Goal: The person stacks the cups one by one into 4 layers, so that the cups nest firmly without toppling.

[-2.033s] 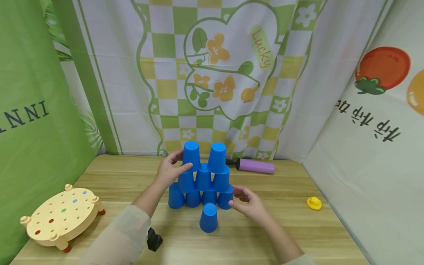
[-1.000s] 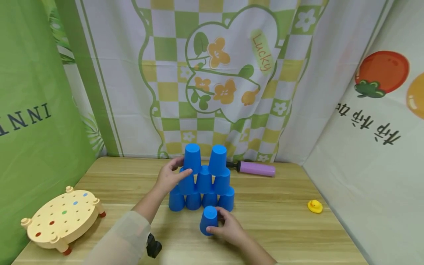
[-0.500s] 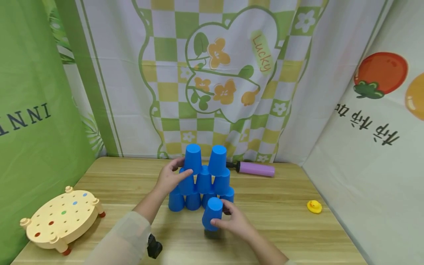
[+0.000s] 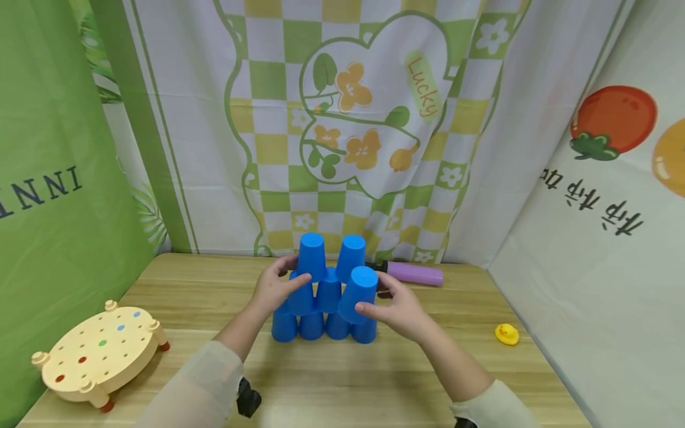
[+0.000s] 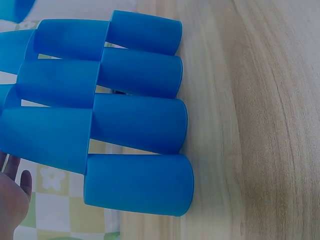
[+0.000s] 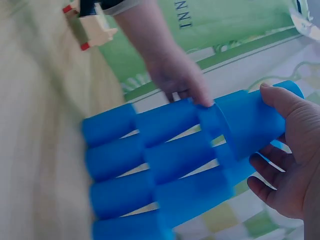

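Observation:
In the head view, upside-down blue cups stand stacked in a pyramid: several in the bottom row (image 4: 312, 324), three in the middle row (image 4: 329, 291), two on top. My left hand (image 4: 274, 286) is around the left top cup (image 4: 312, 257), thumb in front and fingers partly hidden behind it. My right hand (image 4: 402, 310) grips another blue cup (image 4: 357, 295), slightly tilted, in front of the pyramid's right side. It covers part of the right middle cup and overlaps the right top cup (image 4: 351, 255). In the right wrist view, the thumb lies across the held cup (image 6: 255, 122).
Behind the cups on the right lies a purple hand pump (image 4: 414, 273) with a black end. A yellow rubber duck (image 4: 506, 334) sits near the table's right edge. At the left stands a round beige pegboard (image 4: 101, 351) on short legs. Printed curtains enclose the table.
My right hand moved from the pyramid's right side to the loose cup in front, gripped it, lifted it off the table and carried it up and right. My left hand stays at the left top cup.

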The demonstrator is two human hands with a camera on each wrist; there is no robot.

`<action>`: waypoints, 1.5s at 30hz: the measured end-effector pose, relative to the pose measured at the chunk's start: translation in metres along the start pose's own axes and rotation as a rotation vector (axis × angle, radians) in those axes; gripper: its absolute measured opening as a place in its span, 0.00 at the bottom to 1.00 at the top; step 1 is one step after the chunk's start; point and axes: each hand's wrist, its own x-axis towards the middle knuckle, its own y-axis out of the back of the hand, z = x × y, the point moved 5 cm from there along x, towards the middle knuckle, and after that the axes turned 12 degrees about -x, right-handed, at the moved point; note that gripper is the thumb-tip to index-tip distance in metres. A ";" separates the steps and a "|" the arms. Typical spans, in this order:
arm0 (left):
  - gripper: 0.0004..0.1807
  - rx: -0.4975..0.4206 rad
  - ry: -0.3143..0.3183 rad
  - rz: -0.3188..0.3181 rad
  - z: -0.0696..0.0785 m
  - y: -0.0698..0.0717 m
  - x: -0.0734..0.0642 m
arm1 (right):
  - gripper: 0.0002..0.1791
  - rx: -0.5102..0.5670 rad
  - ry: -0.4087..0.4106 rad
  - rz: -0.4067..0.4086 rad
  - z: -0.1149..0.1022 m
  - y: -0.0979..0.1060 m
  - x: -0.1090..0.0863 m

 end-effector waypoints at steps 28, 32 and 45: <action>0.34 0.020 0.009 -0.007 -0.003 0.000 0.003 | 0.42 -0.050 -0.056 0.023 -0.063 0.048 0.101; 0.34 0.018 0.015 -0.009 -0.003 0.001 0.003 | 0.43 -0.081 -0.068 0.010 -0.066 0.044 0.106; 0.33 0.007 0.016 -0.010 -0.003 0.000 0.002 | 0.41 -0.076 -0.039 -0.023 -0.068 0.033 0.110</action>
